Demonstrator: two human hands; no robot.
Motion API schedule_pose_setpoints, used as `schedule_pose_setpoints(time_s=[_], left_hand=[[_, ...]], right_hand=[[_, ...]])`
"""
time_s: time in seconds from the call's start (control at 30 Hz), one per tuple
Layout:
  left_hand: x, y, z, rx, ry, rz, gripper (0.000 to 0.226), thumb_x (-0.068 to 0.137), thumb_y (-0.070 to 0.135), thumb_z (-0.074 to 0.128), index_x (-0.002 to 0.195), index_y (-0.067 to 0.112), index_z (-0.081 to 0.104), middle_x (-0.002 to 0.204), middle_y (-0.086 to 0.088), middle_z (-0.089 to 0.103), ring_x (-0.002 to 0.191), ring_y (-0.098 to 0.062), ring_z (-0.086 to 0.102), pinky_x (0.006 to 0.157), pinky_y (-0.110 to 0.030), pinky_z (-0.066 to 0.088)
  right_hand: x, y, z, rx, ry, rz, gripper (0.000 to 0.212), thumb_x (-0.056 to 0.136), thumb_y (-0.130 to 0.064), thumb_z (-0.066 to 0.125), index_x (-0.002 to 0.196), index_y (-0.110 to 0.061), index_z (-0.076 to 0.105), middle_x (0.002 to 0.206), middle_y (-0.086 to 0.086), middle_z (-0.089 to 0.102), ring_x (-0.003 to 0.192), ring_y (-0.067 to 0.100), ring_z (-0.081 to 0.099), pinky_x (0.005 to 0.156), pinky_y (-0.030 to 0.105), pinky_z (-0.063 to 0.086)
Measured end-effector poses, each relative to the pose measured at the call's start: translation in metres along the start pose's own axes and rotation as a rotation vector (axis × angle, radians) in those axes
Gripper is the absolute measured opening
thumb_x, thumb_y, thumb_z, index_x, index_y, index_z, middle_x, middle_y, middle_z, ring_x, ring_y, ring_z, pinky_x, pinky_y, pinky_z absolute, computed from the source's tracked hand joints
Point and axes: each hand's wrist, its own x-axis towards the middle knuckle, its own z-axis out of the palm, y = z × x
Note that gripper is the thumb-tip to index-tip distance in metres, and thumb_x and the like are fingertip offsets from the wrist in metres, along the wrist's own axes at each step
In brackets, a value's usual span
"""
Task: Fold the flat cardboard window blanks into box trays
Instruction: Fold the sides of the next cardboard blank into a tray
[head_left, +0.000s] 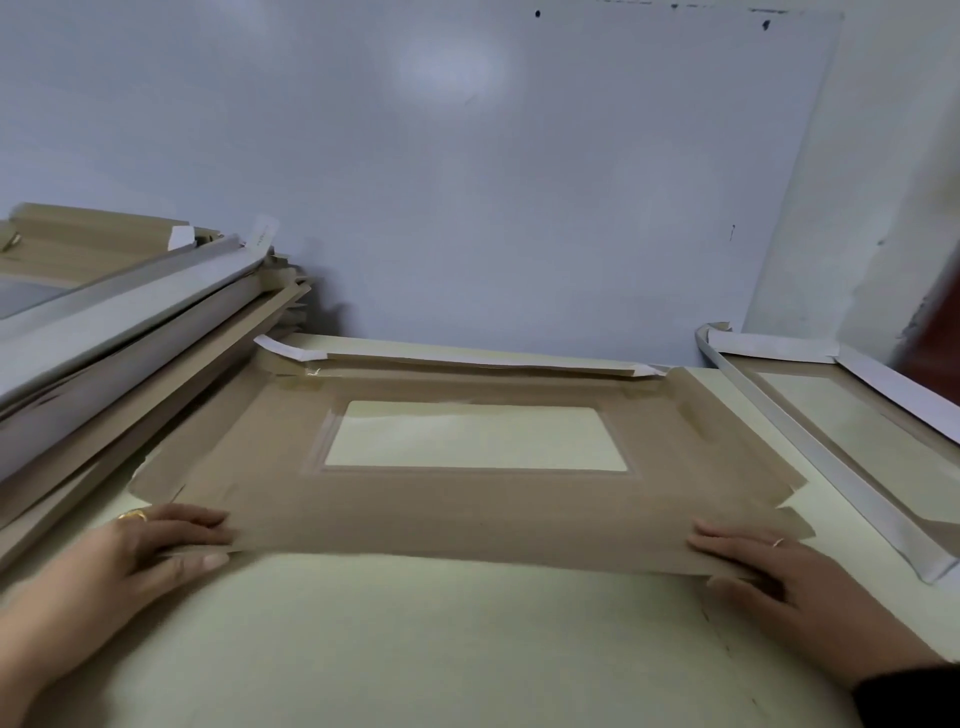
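Cardboard blank (467, 514) lay flat on the counter (415, 649); I had my left hand (156, 545) and right hand (769, 566) pinching its near flap's ends, probably so it would crease evenly.

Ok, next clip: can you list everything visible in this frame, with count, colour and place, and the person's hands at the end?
Window blank: one, brown cardboard with a clear window, flat on the table at centre, near edge lifted slightly.
Stack of blanks: one pile, brown and grey-white, count of sheets unclear, at left against the wall.
Folded tray: one, grey-white sides, at right, partly out of frame.
Table: one, pale cream.
Wall: pale blue-grey, behind.
Rings: two, gold-coloured, one on each hand.
Left hand: pinches the blank's near left corner.
Right hand: holds the blank's near right corner, fingers on top.
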Motion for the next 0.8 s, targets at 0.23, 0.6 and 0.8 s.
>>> schedule_pose_setpoints(time_s=[0.23, 0.6, 0.8], left_hand=[[0.002, 0.011, 0.000, 0.059, 0.065, -0.104, 0.051, 0.071, 0.085, 0.035, 0.076, 0.043, 0.064, 0.076, 0.011, 0.062, 0.067, -0.008, 0.061, 0.062, -0.033, 0.050], [0.011, 0.078, -0.001, 0.427, 0.089, -0.246, 0.032, 0.064, 0.028, 0.084, 0.094, 0.028, 0.072, 0.073, 0.002, 0.060, 0.078, -0.032, 0.061, 0.071, -0.046, 0.042], [0.021, 0.146, 0.031, 0.238, -0.026, 0.191, 0.040, 0.086, 0.043, 0.051, 0.124, 0.031, 0.057, 0.139, 0.001, 0.046, 0.130, -0.025, 0.043, 0.101, -0.042, 0.036]], right_hand=[[0.000, 0.001, 0.001, 0.063, 0.311, 0.123, 0.027, 0.071, -0.051, 0.071, 0.056, -0.033, 0.059, 0.055, -0.002, 0.058, 0.064, 0.015, 0.054, 0.063, 0.019, 0.038], [0.018, -0.013, 0.007, -0.586, 0.325, 0.169, 0.037, 0.072, -0.046, 0.052, 0.078, -0.014, 0.070, 0.064, 0.004, 0.066, 0.062, 0.029, 0.062, 0.069, 0.036, 0.029], [0.030, -0.065, 0.040, -0.388, 0.178, -0.281, 0.038, 0.069, -0.027, 0.062, 0.104, -0.013, 0.071, 0.109, 0.002, 0.069, 0.096, 0.022, 0.067, 0.085, 0.031, 0.047]])
